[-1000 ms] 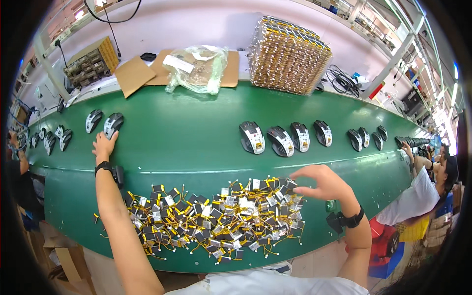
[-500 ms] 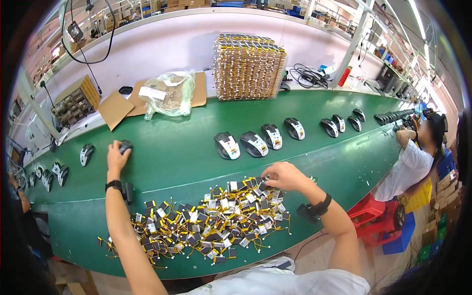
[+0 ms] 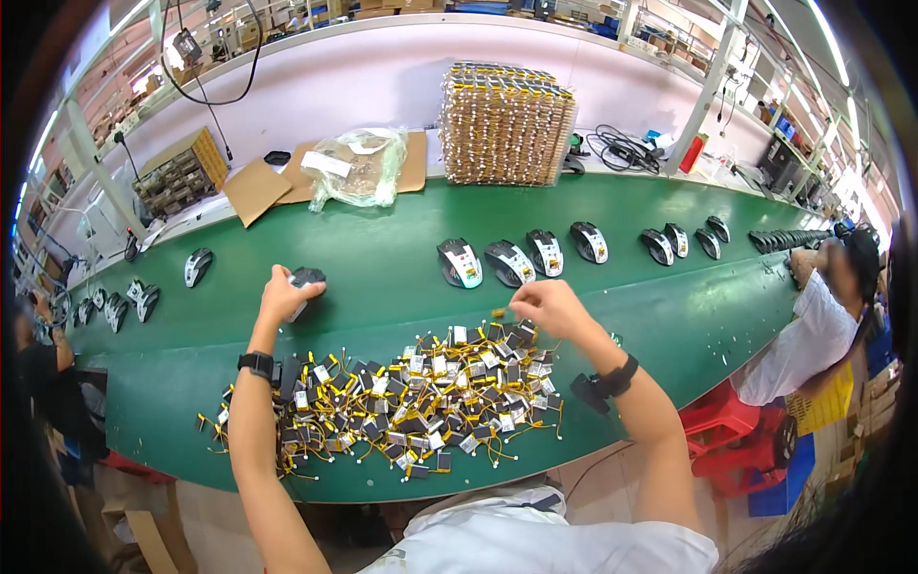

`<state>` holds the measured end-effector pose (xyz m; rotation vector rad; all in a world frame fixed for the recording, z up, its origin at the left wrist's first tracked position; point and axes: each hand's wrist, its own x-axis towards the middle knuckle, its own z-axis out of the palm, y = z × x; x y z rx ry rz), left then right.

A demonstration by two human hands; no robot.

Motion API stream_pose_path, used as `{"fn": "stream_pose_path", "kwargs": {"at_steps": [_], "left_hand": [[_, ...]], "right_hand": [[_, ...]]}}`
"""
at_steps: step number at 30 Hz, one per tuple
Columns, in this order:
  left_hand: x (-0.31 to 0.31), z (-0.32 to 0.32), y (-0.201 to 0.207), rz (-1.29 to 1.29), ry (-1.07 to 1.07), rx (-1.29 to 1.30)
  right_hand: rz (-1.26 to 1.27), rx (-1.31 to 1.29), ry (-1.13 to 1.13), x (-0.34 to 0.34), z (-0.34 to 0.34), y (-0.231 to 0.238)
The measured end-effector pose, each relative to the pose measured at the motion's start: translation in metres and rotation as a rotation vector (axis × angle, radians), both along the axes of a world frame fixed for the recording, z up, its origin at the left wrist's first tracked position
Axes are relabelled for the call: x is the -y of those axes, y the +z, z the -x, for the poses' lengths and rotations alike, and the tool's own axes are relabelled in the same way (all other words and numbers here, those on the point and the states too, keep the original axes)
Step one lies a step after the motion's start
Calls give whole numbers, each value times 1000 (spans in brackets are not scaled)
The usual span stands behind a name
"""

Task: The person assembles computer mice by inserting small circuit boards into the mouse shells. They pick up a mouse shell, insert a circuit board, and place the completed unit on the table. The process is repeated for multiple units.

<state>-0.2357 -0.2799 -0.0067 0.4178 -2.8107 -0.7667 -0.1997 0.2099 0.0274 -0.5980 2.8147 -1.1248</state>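
Note:
My left hand [image 3: 281, 295] grips a dark computer mouse [image 3: 308, 278] just above the green bench, left of the middle. In my right hand [image 3: 547, 308] the fingers are pinched together over the far edge of a battery pile [image 3: 411, 392]. From them hangs a small battery pack [image 3: 497, 314] with a yellow end, partly blurred. The heaped packs are silver and black with yellow-taped ends, thin wires and white plugs. Beyond my right hand stand several black-and-white mice, the closest being a mouse [image 3: 510, 263] right behind it.
A tall stack of battery trays [image 3: 502, 129] stands at the back. Left of it lie a clear plastic bag [image 3: 359, 170] and cardboard [image 3: 256, 191]. More mice [image 3: 117, 311] sit at far left. A co-worker [image 3: 813, 320] sits at right, another person [image 3: 43, 364] at left.
My left hand has drawn the mouse nearer and to the right, lifting it. My right hand has risen off the pile with a battery pack. The view has shifted slightly.

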Motion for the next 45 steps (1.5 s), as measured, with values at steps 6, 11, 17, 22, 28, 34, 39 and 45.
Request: {"fn": "stream_pose_path", "kwargs": {"at_steps": [6,11,17,22,28,34,39,45], "left_hand": [[-76,-81,41,-1462,-135,-131],[-162,-136,60,-1877,-176,-185],[-191,-151,49,-1945,-388,-248],[-191,-156,46,-1993,-440,-337],[-191,-164,39,-1789,-340,-553],[-201,-167,40,-1736,-308,-648],[-199,-165,29,-1571,-380,-626],[-207,-161,34,-1547,-395,-685]], "right_hand": [[625,426,141,12,-36,21],[929,727,368,44,-67,38],[716,221,292,81,-86,36],[578,-194,457,98,-84,45],[767,565,367,106,-94,32],[898,844,324,112,-98,21],[759,568,181,120,-99,24],[677,82,60,126,-93,3]]}}
